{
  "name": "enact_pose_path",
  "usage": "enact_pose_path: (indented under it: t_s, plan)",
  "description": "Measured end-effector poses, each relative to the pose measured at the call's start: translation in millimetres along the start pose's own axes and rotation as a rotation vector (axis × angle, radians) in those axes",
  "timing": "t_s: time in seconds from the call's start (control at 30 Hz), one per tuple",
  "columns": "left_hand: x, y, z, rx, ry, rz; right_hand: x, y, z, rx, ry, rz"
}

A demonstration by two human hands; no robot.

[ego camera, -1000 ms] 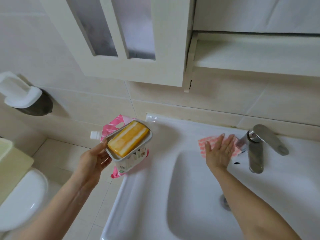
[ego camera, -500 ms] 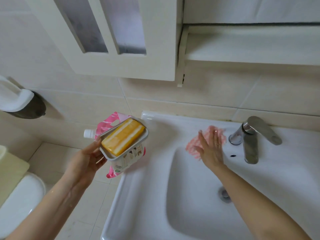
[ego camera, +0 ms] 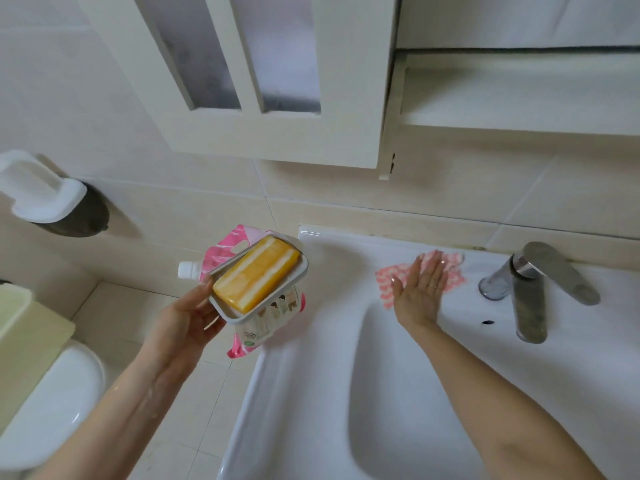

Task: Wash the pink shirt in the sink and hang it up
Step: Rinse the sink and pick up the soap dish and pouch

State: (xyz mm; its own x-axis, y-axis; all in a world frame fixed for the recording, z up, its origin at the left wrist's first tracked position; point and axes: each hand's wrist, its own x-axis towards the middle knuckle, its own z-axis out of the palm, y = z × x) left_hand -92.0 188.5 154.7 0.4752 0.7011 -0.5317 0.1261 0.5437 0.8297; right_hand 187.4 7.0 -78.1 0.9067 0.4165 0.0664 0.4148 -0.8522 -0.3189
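Your left hand (ego camera: 183, 320) is curled round a dish (ego camera: 232, 317) and a pink pouch (ego camera: 266, 323) together, thumb on the dish's near rim and fingers tucked underneath out of sight. You hold them tilted in the air just left of the sink (ego camera: 332, 258), over the floor tiles. A yellow soap (ego camera: 256, 273) lies in the dish, and the pouch's white cap (ego camera: 187, 270) pokes out to the left behind your thumb. Your right hand (ego camera: 420, 292) lies flat, fingers straight and close together, pressing on a pink patterned cloth (ego camera: 386, 278). The cloth is spread on the sink's back ledge, between the basin's far edge and the wall, just left of the tap (ego camera: 530, 299). Whether this cloth is the shirt cannot be told from here. The tap's spout points toward you over the basin. Above hangs a cabinet (ego camera: 277, 140) with an open shelf (ego camera: 519, 98) to its right. A toilet (ego camera: 52, 393) sits at lower left.
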Motion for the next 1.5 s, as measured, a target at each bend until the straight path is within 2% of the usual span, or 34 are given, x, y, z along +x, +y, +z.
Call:
enact_pose_path:
  t_s: [0.23,0.37,0.43,0.6,0.77,0.87,0.93,0.97,1.1,1.23,1.37,1.5]
  plan:
    - [7.3,10.4,-23.2,-0.029,-0.001,0.069,9.1,-69.9,24.2,-0.057,-0.062,-0.424]
    - [11.4,11.9,-39.5,-0.055,0.043,0.096,14.5,-111.1,43.3,-0.114,-0.132,-0.818]
    - [12.4,12.4,-45.0,-0.044,0.054,0.119,17.1,-128.7,50.2,-0.160,-0.115,-0.942]
    - [12.3,13.3,-55.1,-0.049,0.074,0.110,-16.8,-127.3,42.0,-0.144,-0.070,-1.022]
    - [9.9,10.4,-59.2,-0.060,0.124,0.052,-89.3,-120.9,34.7,-0.111,-0.174,-0.972]
    - [8.5,7.0,-61.7,-0.072,0.157,0.025,-130.0,-108.7,31.7,-0.137,-0.232,-1.074]
    - [5.9,4.3,-61.4,-0.069,0.169,0.011,-124.5,-94.7,26.8,-0.138,-0.254,-1.137]
    - [4.6,3.2,-61.5,-0.071,0.174,0.009,-111.1,-89.7,23.1,-0.118,-0.268,-1.090]
    - [2.0,0.5,-68.1,-0.071,0.196,0.011,-35.2,-78.9,16.6,-0.118,-0.360,-0.673]
    - [1.9,-2.0,-77.3,-0.072,0.210,0.024,-9.9,-114.1,16.9,-0.117,-0.384,-0.446]
    - [1.4,-3.3,-82.3,-0.080,0.201,0.028,-51.5,-170.8,34.1,0.017,-0.303,-0.429]
    - [-0.9,-2.7,-87.7,-0.086,0.199,0.031,-109.0,-170.4,35.6,0.026,-0.153,-0.494]
